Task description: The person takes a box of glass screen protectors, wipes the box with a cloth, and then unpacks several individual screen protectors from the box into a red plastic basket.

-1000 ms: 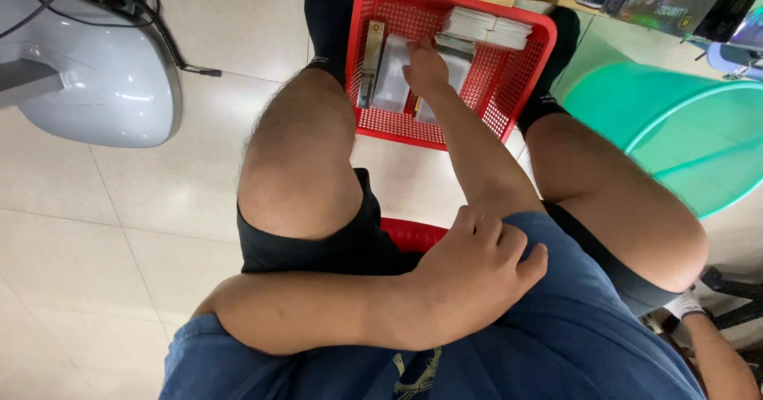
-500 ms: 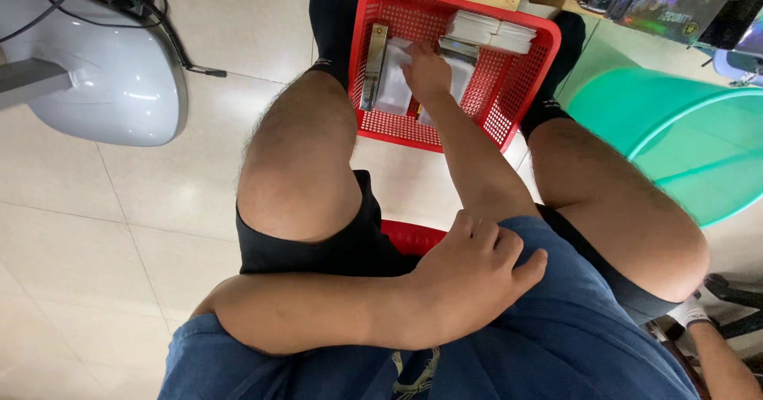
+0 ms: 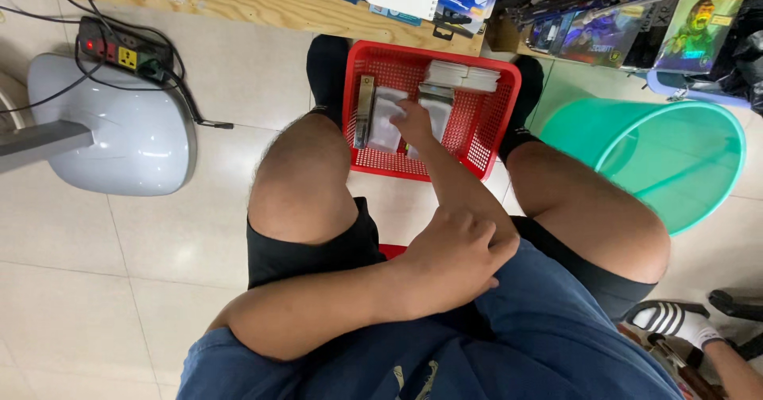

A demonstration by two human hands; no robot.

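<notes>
My right hand point(image 3: 413, 119) inside red basket point(image 3: 485, 142), fingers on clear packet point(image 3: 387, 118), grip unclear. My left hand point(image 3: 457, 257) near basket, curled on right forearm point(image 3: 453, 181).

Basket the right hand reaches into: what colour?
Red, a perforated plastic basket, clearest in the head view.

A small shop or stockroom: packaged goods point(image 3: 683, 27) crowd a low wooden shelf point(image 3: 238, 3) above a tiled floor point(image 3: 119, 233), with a red basket point(image 3: 477, 130) of sleeved items.
</notes>
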